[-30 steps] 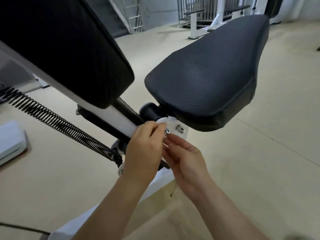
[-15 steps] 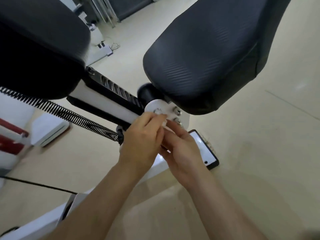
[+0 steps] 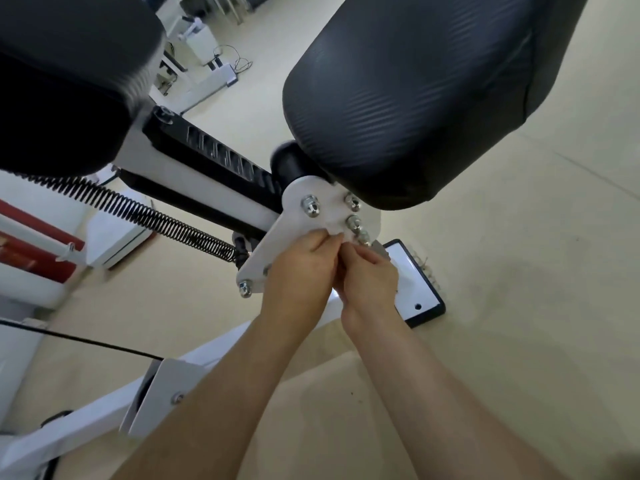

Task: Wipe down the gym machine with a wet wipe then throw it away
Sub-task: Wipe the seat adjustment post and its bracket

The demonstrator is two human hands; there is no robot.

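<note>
Head view: wet wipe [image 3: 334, 231] pinched between left hand [image 3: 300, 270] and right hand [image 3: 371, 277], both grasping it, pressed against white bracket plate [image 3: 293, 216] just below the bolts [image 3: 311, 204] and seat pad [image 3: 415, 98]. Lying directly up-frame from both hands, equally near. Probably next: rubbing upward over the bolts.

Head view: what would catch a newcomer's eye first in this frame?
The big black seat pad fills the upper right. At centre the left hand and right hand pinch a small white wet wipe against the white bracket plate beside its bolts. A black coil spring slants in from the left, and a phone lies on the floor right of the hands.
</note>
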